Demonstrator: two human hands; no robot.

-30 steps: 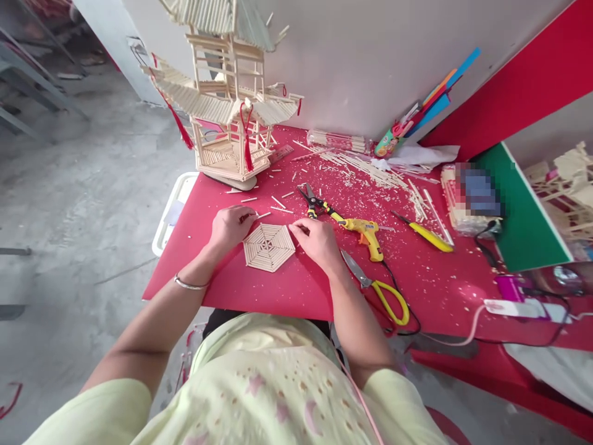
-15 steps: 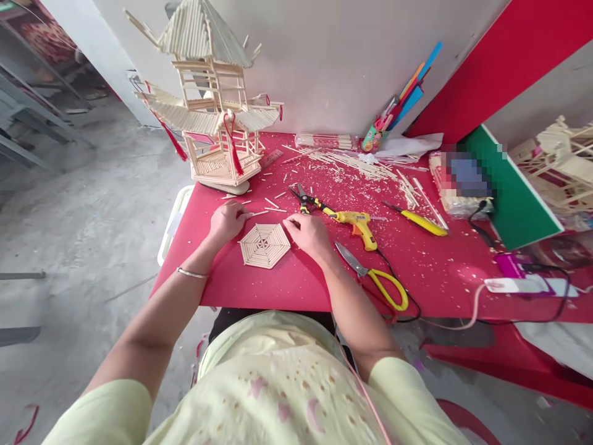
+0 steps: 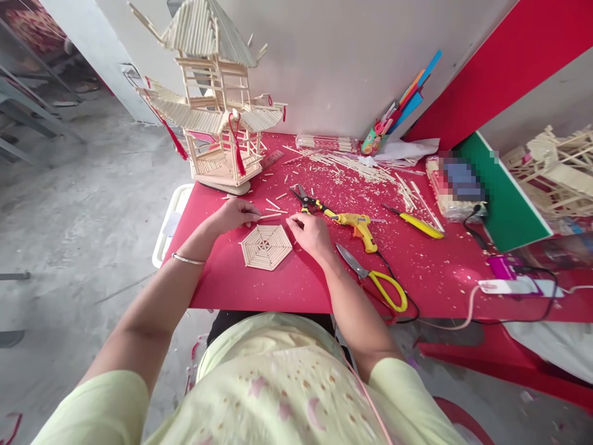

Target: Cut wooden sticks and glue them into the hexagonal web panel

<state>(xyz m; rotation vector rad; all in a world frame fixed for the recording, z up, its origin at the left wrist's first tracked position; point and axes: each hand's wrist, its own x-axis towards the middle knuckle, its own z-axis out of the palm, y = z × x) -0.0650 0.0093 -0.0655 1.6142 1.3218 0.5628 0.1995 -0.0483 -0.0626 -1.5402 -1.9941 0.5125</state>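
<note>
My left hand (image 3: 236, 215) pinches one end of a short, thin wooden stick (image 3: 270, 216), which points right. My right hand (image 3: 309, 233) is near the stick's other end, thumb and fingertips pressed together; whether something tiny is between them I cannot make out. Just below both hands, a hexagonal panel (image 3: 265, 247) of glued wooden sticks lies flat on the red table (image 3: 269, 290). Beyond the hands are some loose short sticks (image 3: 274, 204). Right of my right hand lie black-jawed cutters (image 3: 306, 200), a yellow glue gun (image 3: 359, 227) and yellow-handled scissors (image 3: 375, 277).
A stick-built pagoda (image 3: 217, 117) with red tassels stands at the back left. Scattered sticks and crumbs (image 3: 352, 170) cover the back. Yellow-handled pliers (image 3: 419, 225), a pen cup (image 3: 372, 141), a green board (image 3: 503, 191) and a power strip (image 3: 519, 285) are farther right.
My left hand has shifted right with the stick, bringing the stick's free end closer to my right hand. The right hand has moved only slightly; the panel lies as before.
</note>
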